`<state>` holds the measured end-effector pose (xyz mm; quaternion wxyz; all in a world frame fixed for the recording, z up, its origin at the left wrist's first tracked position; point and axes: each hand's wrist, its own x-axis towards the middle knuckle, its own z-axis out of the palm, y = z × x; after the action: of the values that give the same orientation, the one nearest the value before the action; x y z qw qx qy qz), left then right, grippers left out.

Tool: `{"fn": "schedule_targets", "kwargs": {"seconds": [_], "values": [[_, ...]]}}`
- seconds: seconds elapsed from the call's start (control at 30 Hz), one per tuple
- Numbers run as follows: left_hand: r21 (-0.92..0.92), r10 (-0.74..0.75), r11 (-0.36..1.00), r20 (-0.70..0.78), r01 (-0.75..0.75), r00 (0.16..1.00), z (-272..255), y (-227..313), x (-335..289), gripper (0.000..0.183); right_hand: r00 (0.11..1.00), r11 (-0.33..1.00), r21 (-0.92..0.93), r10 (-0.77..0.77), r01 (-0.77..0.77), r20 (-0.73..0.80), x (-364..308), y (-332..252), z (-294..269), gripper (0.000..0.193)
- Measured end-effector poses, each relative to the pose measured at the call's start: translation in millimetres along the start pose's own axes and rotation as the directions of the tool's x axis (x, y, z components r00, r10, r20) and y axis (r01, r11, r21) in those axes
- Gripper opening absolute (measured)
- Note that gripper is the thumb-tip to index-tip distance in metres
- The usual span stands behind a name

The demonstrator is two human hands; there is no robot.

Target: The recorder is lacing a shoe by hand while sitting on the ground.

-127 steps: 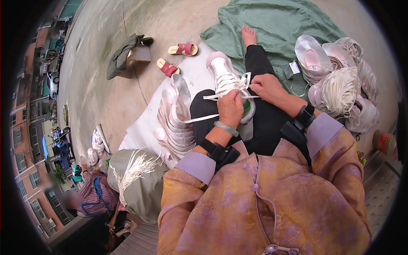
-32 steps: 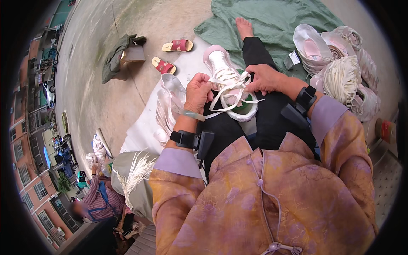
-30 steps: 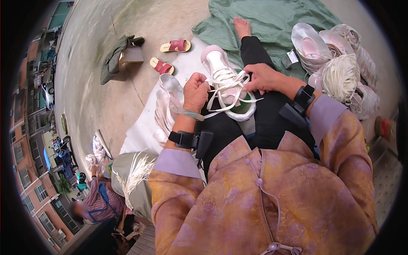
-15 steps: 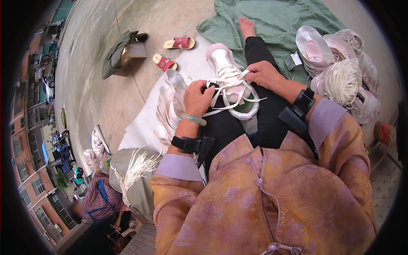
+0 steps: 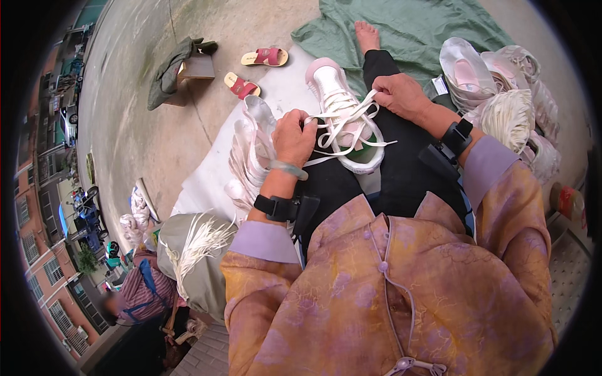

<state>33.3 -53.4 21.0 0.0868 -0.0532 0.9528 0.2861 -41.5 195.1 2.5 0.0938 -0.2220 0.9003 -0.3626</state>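
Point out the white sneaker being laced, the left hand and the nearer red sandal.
white sneaker point(image 5: 331, 84): head view, on its toe cap.
left hand point(image 5: 293, 136): head view, on the back of the hand gripping the laces.
red sandal point(image 5: 242, 86): head view, on its red strap.

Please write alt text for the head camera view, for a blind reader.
A seated person laces a white sneaker on their lap, left hand and right hand each pulling a white lace. More sneakers are piled on the right.
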Motion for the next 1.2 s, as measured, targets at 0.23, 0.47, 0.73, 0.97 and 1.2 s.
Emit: {"fn": "schedule_targets", "kwargs": {"seconds": [0.23, 0.47, 0.73, 0.97, 1.2], "values": [[0.067, 0.274, 0.962, -0.223, -0.266, 0.935, -6.6, 36.2, -37.1, 0.022, 0.900, 0.705, 0.567, 0.390, -0.427, 0.194, -22.6, 2.4, -10.8, 0.016], [0.147, 0.302, 0.948, -0.140, -0.282, 0.943, 1.9, 16.0, -36.8, 0.018, 0.935, 0.932, 0.182, 0.272, -0.315, 0.227, -18.7, -12.5, -7.5, 0.030], [-0.185, -0.036, 0.983, -0.298, -0.020, 0.954, 3.6, 4.7, -8.3, 0.011, 0.951, 0.926, 0.220, 0.309, -0.307, 0.029, -18.7, -10.8, 9.5, 0.017], [-0.062, -0.013, 0.998, -0.380, -0.012, 0.925, -21.2, -45.2, -33.9, 0.011, 0.925, 0.789, 0.506, 0.377, -0.349, 0.051, -32.1, 3.0, 10.5, 0.010], [0.578, 0.132, 0.815, -0.261, 0.046, 0.956, -23.1, -81.9, -44.0, 0.026, 0.925, 0.715, 0.613, 0.375, -0.335, 0.068, -33.7, 1.0, 7.3, 0.009]]}}
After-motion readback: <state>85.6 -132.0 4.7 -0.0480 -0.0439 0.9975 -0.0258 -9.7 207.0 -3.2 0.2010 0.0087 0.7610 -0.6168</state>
